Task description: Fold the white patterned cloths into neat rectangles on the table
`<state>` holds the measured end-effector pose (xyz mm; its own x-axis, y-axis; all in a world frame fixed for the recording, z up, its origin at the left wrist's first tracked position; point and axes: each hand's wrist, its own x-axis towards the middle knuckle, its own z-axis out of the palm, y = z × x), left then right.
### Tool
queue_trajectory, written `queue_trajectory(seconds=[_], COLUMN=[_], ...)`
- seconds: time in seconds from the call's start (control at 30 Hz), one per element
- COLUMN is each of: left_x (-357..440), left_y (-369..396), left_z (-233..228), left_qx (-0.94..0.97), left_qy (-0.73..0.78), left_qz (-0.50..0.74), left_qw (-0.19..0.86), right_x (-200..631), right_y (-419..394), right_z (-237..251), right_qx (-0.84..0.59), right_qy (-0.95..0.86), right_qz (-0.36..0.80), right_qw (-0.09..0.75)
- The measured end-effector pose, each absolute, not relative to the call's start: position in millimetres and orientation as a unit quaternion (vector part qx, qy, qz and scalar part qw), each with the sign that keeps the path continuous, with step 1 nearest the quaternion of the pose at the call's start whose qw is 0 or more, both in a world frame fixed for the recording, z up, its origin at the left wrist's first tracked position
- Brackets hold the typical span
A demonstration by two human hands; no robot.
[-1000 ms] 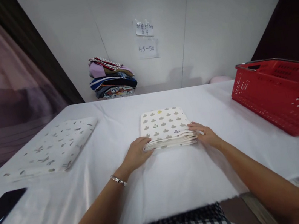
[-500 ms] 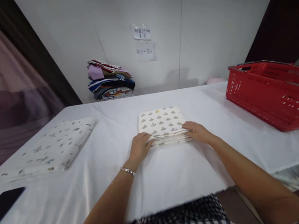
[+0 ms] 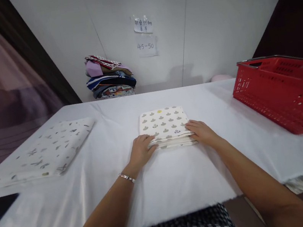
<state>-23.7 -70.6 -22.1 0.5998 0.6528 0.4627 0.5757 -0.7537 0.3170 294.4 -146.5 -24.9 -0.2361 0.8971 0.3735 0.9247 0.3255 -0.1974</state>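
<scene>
The white-covered bench [image 3: 181, 186] is carrying everything. A red basket [image 3: 285, 95] is sitting at its right, a flat patterned cloth [image 3: 47, 152] at its left, and a stack of clothes [image 3: 109, 76] is leaning against the wall. In the middle, a folded patterned cloth [image 3: 164, 126] is lying squared. The left hand [image 3: 141, 151] and right hand [image 3: 202, 132] are resting apart, pressing its near corners, seemingly to keep the folds aligned.

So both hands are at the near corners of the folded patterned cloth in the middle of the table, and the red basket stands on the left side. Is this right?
Not quite: the red basket stands on the right side of the table, as the head view shows. The rest holds: the left hand and the right hand are at the near corners of the folded patterned cloth in the middle.
</scene>
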Motion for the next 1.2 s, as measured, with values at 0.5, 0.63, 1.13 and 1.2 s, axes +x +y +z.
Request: queue_trajectory(seconds=[0.5, 0.63, 1.13, 1.2], left_x=[-25.3, -25.2, -26.9, -27.8], left_y=[-66.7, -67.4, -70.0, -71.6], left_z=[-20.1, -18.9, -20.5, -19.9], left_qx=[0.905, 0.905, 0.911, 0.906], left_qy=[0.338, 0.338, 0.323, 0.325], left_qz=[0.252, 0.253, 0.25, 0.262], left_qw=[0.062, 0.06, 0.059, 0.069], right_x=[283.2, 285.0, 284.1, 284.5], right_y=[-161.8, -158.9, -154.7, -156.6], right_z=[-13.7, -15.2, -33.9, -32.6], right_qx=[-0.578, -0.59, -0.618, -0.606], right_qy=[-0.789, -0.776, -0.752, -0.758], right_qz=[-0.029, -0.061, -0.065, -0.049], right_qw=[0.208, 0.214, 0.219, 0.235])
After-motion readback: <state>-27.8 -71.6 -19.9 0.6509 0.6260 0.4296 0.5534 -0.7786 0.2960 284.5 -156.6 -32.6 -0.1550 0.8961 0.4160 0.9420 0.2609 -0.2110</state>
